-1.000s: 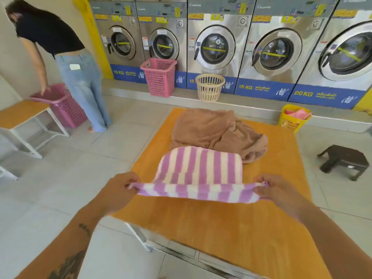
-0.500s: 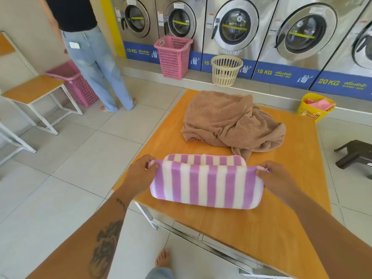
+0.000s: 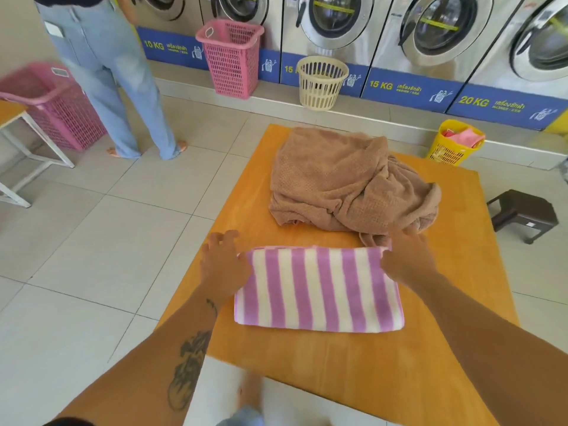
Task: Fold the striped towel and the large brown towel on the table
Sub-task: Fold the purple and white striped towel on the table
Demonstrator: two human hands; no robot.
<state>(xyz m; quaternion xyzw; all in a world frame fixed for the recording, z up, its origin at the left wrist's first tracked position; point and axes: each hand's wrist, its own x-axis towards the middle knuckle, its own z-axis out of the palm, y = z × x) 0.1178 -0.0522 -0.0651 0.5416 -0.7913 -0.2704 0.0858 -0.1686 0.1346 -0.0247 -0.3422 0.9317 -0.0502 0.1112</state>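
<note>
The folded striped towel (image 3: 319,289) lies flat at frame centre on the counter (image 3: 461,302), left hand (image 3: 222,265) and right hand (image 3: 405,259) spread wide at its upper corners, the rumpled brown towel (image 3: 350,182) just above.

Striped towel (image 3: 319,290) showing purple and white bands; large brown towel (image 3: 350,182) reading tan-brown; bench (image 3: 445,348) glowing orange; baskets (image 3: 230,56) pink, cream, yellow.
</note>
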